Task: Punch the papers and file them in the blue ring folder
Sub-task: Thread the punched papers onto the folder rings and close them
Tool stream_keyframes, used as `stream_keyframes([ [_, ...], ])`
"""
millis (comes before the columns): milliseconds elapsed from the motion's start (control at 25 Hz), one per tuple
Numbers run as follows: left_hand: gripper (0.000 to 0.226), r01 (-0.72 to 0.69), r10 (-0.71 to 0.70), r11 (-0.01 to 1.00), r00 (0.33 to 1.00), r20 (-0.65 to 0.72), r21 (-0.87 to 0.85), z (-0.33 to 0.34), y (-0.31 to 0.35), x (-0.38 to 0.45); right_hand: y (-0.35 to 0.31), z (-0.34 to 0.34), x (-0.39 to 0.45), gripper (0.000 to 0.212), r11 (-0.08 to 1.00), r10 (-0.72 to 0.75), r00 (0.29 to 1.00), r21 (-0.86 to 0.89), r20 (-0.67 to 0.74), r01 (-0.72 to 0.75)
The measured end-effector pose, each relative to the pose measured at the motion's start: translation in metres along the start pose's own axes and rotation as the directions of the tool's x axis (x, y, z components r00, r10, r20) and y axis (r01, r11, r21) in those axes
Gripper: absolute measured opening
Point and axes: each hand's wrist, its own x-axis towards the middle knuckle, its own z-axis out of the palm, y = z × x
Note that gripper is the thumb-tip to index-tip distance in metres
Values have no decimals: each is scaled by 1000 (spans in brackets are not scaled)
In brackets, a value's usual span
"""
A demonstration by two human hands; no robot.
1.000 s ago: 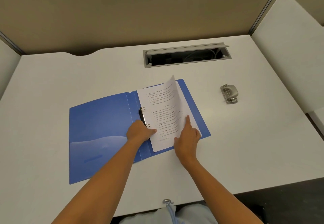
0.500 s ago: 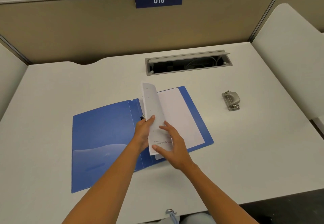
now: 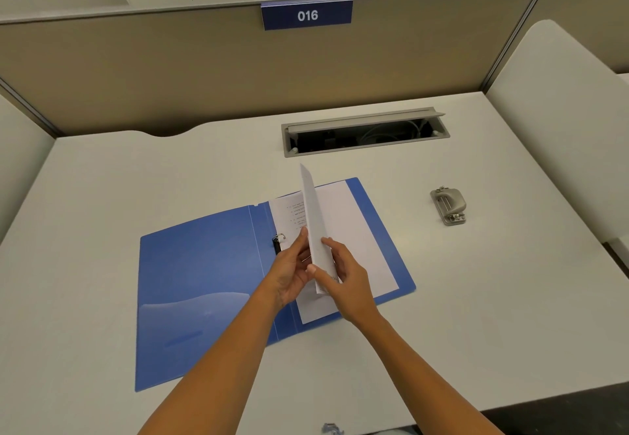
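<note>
A white desk (image 3: 476, 298) sits inside a beige cubicle partition (image 3: 204, 70) that carries a blue "016" plate (image 3: 307, 15). A cable slot (image 3: 366, 131) with its flap raised is cut into the desk far beyond the hands.

Both hands hold one sheet (image 3: 315, 230) standing almost on edge over the open blue folder (image 3: 197, 285). The left hand (image 3: 289, 271) is on the sheet's left face, fingers reaching up along it. The right hand (image 3: 345, 278) pinches the sheet's near end, thumb on the left face and fingers curled round the right face. The sheet rises from the grip and leans away from the camera, its top edge reaching toward the slot.

Under the grip the folder lies flat. Its ring clip (image 3: 277, 242) is just left of the left hand's fingers, and only the far ring shows plainly. More paper (image 3: 360, 247) lies on the folder's right half, below and right of the held sheet, with printed lines showing beyond the left hand's fingertips. The folder's left cover stretches well left of the grip.

A grey punch (image 3: 448, 206) stands on the desk well right of the hands, apart from the folder.
</note>
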Motion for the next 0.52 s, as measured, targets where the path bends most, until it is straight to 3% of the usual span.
stream_keyframes([
  [520, 54, 16, -16, 1000, 1000, -1, 14, 0, -1, 9, 0, -8, 6, 60, 999, 17, 1000, 45, 9, -18],
])
